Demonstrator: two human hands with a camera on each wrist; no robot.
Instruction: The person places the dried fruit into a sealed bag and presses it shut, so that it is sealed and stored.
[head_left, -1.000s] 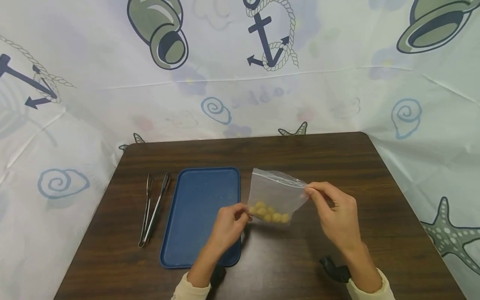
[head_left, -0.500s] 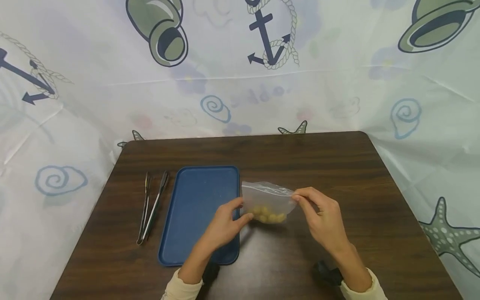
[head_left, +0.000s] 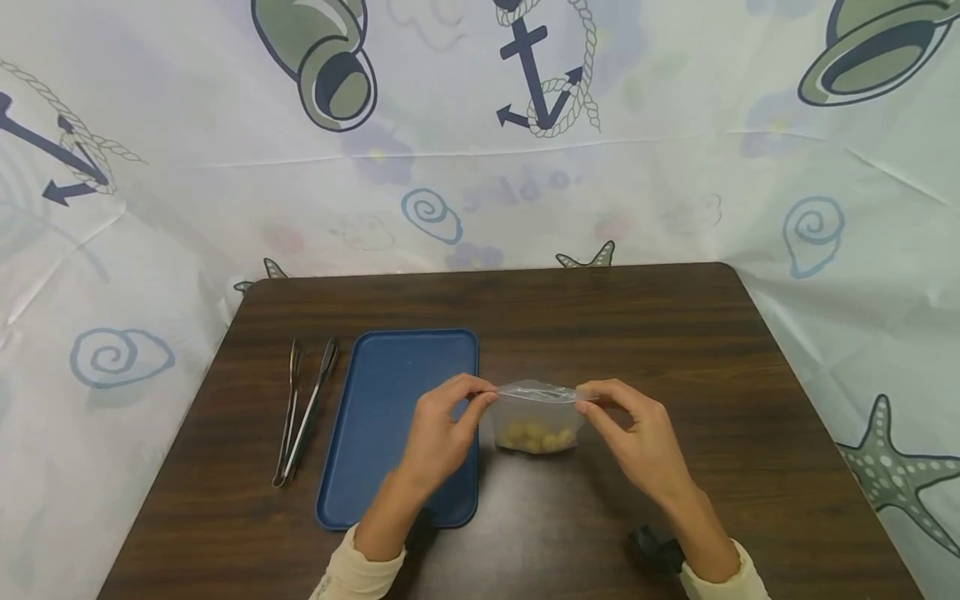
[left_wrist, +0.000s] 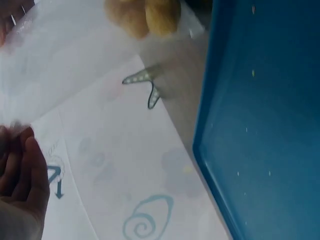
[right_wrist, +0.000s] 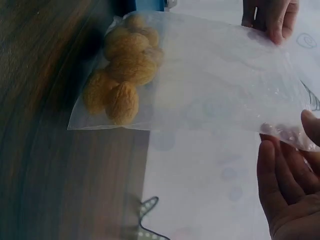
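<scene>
Between the two hands hangs a clear zip-top bag (head_left: 536,414), upright, with its zip edge uppermost. Several yellow-brown, wrinkled, walnut-like balls (right_wrist: 127,67) lie together along its bottom. My left hand (head_left: 441,433) pinches the bag's top left corner between thumb and fingers. At the top right corner, my right hand (head_left: 645,437) does the same. The right wrist view shows both hands at the zip edge. Whether the bag's bottom touches the table cannot be told, nor whether the zip is sealed.
Left of the bag lies a blue rectangular tray (head_left: 405,367), partly under my left forearm. Metal tongs (head_left: 305,421) lie beyond its left side. All stand on a dark wooden table (head_left: 720,358); a printed cloth (head_left: 660,183) hangs behind it.
My left hand let go of the bag's lower left side and moved up to its top left corner. The bag came lower and turned level; my right hand moved slightly left and down with it.
</scene>
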